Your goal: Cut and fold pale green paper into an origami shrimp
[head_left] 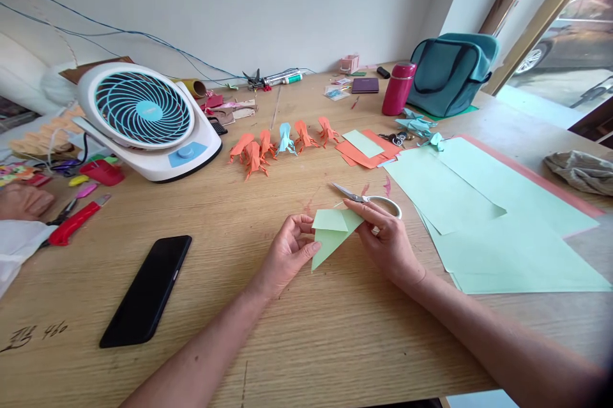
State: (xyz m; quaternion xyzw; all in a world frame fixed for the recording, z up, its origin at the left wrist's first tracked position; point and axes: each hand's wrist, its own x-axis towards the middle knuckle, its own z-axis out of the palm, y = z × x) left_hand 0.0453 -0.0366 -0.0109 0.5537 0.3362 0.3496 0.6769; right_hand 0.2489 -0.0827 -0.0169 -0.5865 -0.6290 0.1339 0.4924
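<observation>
A folded light green paper [331,233], pointed at its lower end, is held just above the wooden table [306,331] between both hands. My left hand [286,253] pinches its left edge with thumb and fingers closed on it. My right hand [383,239] grips its upper right corner. A pair of scissors [366,198] with white handles lies on the table just behind my right hand.
Large green sheets [502,229] cover the right side. Folded orange and blue paper figures [282,140] stand behind. A black phone [148,290] lies left; a white fan [148,120], red cutter [74,223], magenta bottle [398,89] and teal bag [453,73] are farther off. Another person's hand [22,200] rests at far left.
</observation>
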